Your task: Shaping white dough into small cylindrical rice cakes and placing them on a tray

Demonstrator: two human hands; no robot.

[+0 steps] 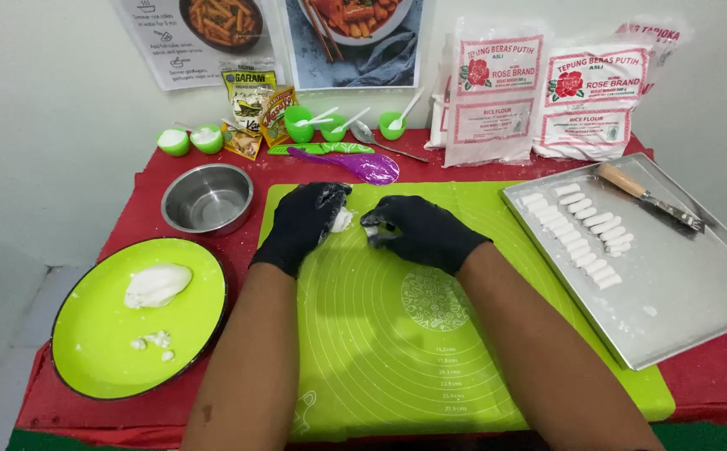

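We see both hands in black gloves working at the far end of a green silicone mat point(430, 351) laid over a red-covered table point(142, 196). The left hand point(305, 221) is clenched around a small piece of white dough point(342, 220), which shows at its fingertips, just above the mat. The right hand point(417, 230) sits just beside it, fingers curled and pinching a tiny white bit of dough point(372, 231); the two hands are near each other but apart. To the right of the mat lies a metal tray point(697, 292), with a row of short white dough sticks point(585, 234) lined up along its left part and a wooden-handled knife point(647, 196) at its far side. On the near left stands a round green plate point(96, 351) holding a larger lump of dough point(156, 286) and some crumbs. Beyond it sits an empty steel bowl point(207, 199). Farther back we find a purple spoon point(355, 164), small green cups point(301, 125) with white spoons, seasoning packets point(250, 113), and white flour bags point(547, 92) leaning on the wall.
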